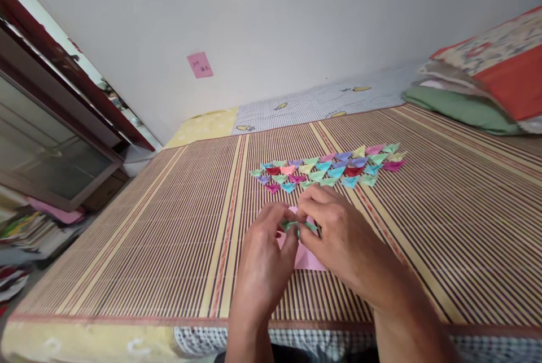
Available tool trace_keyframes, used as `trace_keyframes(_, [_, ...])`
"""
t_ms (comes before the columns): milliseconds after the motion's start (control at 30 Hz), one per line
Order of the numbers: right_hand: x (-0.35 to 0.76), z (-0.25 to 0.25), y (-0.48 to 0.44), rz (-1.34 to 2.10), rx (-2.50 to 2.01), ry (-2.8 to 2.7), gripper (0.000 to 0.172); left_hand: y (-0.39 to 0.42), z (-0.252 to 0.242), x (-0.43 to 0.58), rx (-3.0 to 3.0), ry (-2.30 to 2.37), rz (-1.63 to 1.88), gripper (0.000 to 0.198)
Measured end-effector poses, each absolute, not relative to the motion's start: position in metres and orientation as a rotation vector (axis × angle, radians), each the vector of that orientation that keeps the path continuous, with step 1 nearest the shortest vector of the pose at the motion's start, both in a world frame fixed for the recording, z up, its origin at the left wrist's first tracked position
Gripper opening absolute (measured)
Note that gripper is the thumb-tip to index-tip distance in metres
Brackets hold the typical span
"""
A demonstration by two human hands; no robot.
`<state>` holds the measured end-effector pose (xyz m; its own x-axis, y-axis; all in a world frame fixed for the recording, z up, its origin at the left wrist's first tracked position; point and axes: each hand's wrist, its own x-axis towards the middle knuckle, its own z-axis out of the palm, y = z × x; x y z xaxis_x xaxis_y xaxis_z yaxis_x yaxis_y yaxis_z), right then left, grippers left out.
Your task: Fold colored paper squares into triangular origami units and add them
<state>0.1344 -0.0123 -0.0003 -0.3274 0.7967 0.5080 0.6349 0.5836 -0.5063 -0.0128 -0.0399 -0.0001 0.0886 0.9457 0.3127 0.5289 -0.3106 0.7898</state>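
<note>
My left hand (265,250) and my right hand (336,227) are close together near the front of a striped mat. A small green folded paper (311,227) is pinched between the fingertips of both hands, which partly hide it. Beneath it lies a flat pink sheet of paper (310,260), mostly covered by my hands. Just beyond my fingers, several small folded paper boats (324,166) in green, blue, purple, pink, red and yellow lie in slanting rows.
The striped mat (169,227) covers a bed against a white wall (296,24). Folded bedding (461,109) is stacked at the right. A pink note (200,65) is stuck to the wall. A glass-fronted cabinet (46,143) stands at the left, near piled papers (29,233).
</note>
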Motion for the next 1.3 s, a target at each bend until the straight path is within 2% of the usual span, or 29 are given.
trace_keyframes(167, [0.132,0.002,-0.012,0.298,-1.094,-2.060,0.024,-0.038,-0.002,-0.011,1.862,1.454,1.152,0.027])
trace_keyframes(400, [0.136,0.012,-0.015,0.422,-1.142,-1.837,0.017,-0.036,-0.005,-0.012,1.687,1.585,1.385,0.018])
trace_keyframes(567, [0.134,0.008,-0.012,0.744,-1.167,-1.743,0.039,-0.035,-0.006,-0.013,1.539,1.530,1.572,0.009])
trace_keyframes(633, [0.128,0.005,-0.010,0.821,-1.172,-1.738,0.028,-0.035,-0.008,-0.014,1.455,1.464,1.601,0.005])
trace_keyframes(700, [0.120,0.002,-0.009,0.839,-1.169,-1.722,0.004,-0.035,-0.010,-0.015,1.404,1.419,1.613,0.003])
trace_keyframes(867, [0.105,-0.005,-0.009,0.685,-1.194,-1.681,0.018,-0.034,-0.008,-0.013,1.386,1.409,1.647,0.003])
trace_keyframes(967, [0.100,-0.007,-0.010,0.608,-1.231,-1.635,0.019,-0.034,-0.005,-0.010,1.416,1.429,1.658,0.003])
trace_keyframes(1133, [0.096,-0.004,-0.011,0.701,-1.185,-1.547,0.024,-0.038,-0.001,-0.006,1.411,1.384,1.677,0.004])
trace_keyframes(1300, [0.096,-0.005,-0.009,0.703,-1.165,-1.482,0.020,-0.037,-0.004,-0.006,1.419,1.394,1.676,0.005])
